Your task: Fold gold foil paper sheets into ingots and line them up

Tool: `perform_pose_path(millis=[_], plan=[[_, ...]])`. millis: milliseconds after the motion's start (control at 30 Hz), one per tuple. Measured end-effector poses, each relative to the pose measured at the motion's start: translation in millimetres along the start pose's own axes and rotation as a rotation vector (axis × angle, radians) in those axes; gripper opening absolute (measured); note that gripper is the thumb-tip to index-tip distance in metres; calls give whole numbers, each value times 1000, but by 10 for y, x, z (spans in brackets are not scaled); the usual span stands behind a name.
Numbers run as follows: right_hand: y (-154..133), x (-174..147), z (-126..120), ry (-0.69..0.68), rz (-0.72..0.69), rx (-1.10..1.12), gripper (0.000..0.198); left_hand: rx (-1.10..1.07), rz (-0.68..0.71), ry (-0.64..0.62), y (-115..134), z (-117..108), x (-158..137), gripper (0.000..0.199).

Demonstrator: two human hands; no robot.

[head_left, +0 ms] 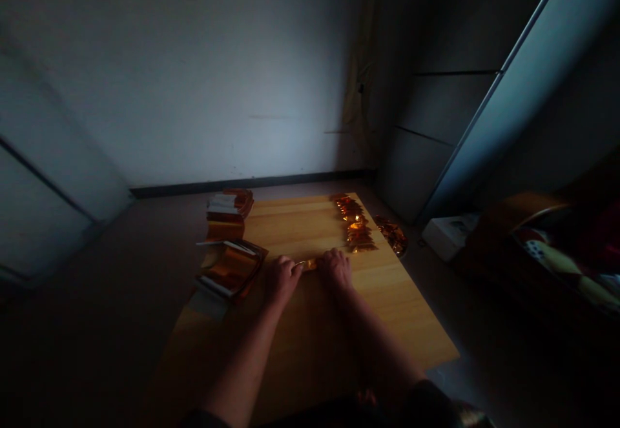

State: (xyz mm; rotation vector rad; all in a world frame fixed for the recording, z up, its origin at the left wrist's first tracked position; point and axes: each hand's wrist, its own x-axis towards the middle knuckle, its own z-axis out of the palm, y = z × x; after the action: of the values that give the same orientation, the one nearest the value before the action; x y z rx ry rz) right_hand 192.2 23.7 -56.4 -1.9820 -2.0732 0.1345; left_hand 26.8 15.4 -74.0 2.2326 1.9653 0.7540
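A narrow folded piece of gold foil paper lies low over the tabletop, stretched between my two hands. My left hand is closed on its left end, thumb and fingers pinching it. At the right end, my right hand has its fingers curled over the foil. Left of my left hand, stacks of flat copper-gold foil sheets with white edges rest on the table. Beyond my right hand stands a row of folded shiny foil pieces, packed close together. Dim light hides the finer folds.
The light wooden table carries all of this. More crumpled-looking shiny foil lies past its right edge. A white box is on the floor at the right, near a wooden chair-like piece with cloth. A pale wall rises behind.
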Motion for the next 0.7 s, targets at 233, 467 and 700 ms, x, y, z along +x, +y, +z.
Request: perform_pose_path(millis=[233, 467, 700], plan=[[-5, -21, 44, 7, 11, -17, 22, 223, -86, -58, 81, -75, -4, 34], [-1, 12, -32, -36, 2, -32, 22, 307, -88, -78, 183, -153, -10, 36], [9, 39, -28, -35, -6, -20, 24, 307, -83, -78, 239, -183, -30, 33]])
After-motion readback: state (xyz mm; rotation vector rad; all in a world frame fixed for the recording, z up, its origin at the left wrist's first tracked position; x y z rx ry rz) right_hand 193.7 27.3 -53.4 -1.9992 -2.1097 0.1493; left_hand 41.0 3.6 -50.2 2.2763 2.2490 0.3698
